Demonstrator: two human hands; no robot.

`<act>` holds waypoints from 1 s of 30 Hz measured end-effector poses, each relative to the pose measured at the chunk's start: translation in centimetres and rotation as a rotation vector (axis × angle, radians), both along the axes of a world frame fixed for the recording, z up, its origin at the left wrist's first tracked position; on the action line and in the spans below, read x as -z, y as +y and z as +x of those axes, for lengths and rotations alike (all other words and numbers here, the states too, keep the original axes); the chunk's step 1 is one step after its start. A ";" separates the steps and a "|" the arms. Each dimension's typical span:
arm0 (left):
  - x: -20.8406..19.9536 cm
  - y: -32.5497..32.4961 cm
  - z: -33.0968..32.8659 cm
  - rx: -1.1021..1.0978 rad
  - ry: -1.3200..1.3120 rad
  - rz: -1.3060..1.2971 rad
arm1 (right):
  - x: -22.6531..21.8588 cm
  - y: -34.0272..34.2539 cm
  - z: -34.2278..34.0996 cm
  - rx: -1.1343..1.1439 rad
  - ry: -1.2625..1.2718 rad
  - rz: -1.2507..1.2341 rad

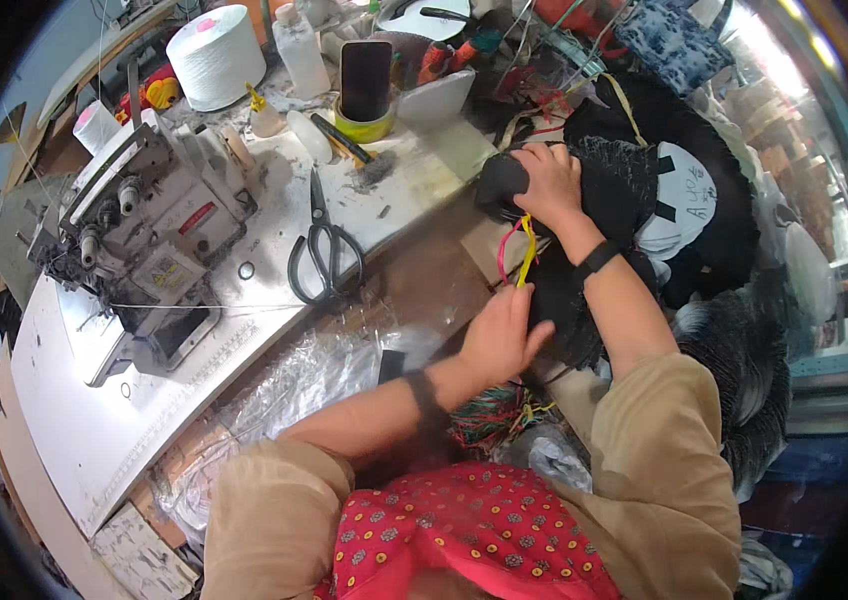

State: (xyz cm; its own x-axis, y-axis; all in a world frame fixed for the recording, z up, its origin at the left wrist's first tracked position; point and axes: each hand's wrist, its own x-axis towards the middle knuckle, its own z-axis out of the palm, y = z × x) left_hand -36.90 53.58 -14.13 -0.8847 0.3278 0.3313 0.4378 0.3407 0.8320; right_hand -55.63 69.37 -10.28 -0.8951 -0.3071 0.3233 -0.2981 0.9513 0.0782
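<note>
My left hand (496, 338) pinches the lower end of a yellow strip (527, 250) and a pink strip (506, 245), drawn taut below a black cloth bundle (502, 186). My right hand (550, 182) is closed over the top of that bundle, fingers wrapped around the dark cloth. Both strips run up to the bundle under my right hand; how they are fastened there is hidden. To the right, a white paper label (679, 205) with handwriting lies on more black fabric (724, 240).
A sewing machine (159, 225) stands on the white table (64, 400) at left. Black-handled scissors (325, 262) lie near the table edge. Behind are a white thread cone (216, 58), a clear bottle (301, 52) and a phone (365, 82). Tangled coloured strips (489, 418) hang below my left hand.
</note>
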 end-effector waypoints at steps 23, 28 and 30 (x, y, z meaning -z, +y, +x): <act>-11.2 -13.1 2.3 0.856 0.024 0.374 | 1.3 0.6 0.3 -0.115 0.097 -0.078; -13.7 -18.3 7.0 1.056 -0.465 0.471 | 1.5 0.0 -0.1 -0.133 0.040 -0.032; -14.8 -21.0 6.5 0.991 -0.442 0.459 | 1.8 1.0 0.2 -0.161 -0.128 0.045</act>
